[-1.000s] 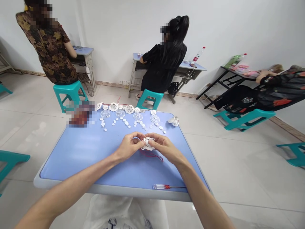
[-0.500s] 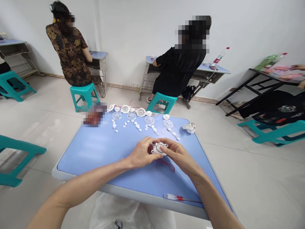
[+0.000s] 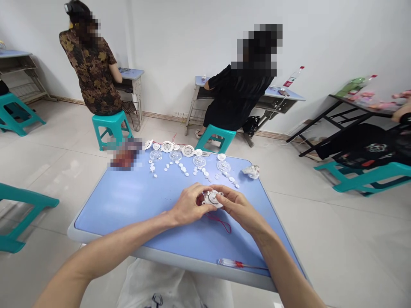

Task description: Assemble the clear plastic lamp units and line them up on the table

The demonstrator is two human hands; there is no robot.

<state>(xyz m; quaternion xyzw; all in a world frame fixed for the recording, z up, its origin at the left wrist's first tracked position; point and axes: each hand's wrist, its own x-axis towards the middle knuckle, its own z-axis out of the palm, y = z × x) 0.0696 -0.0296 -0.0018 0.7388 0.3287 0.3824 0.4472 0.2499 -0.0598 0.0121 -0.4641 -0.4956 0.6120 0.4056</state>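
Between both hands, just above the blue desk (image 3: 128, 214), is a small round white plastic housing (image 3: 212, 198) with side lugs and a coiled ring on its face. My left hand (image 3: 192, 204) grips its left side, fingers behind and thumb along the lower edge. My right hand (image 3: 236, 205) holds the right side, the thumb pressing on the face. A red cord loop (image 3: 226, 225) hangs below the housing onto the desk. The fingertips behind the housing are hidden.
Similar white housings (image 3: 188, 150), clear discs (image 3: 199, 161) and small white gears (image 3: 183, 167) line the desk's far side. A crumpled wrapped piece (image 3: 251, 171) lies at the far right, a screwdriver (image 3: 231, 262) near the front edge. Two people sit ahead on green stools (image 3: 216, 136).
The whole view has shifted slightly. Both hands keep their grip on the white housing, with the right thumb still on its face.
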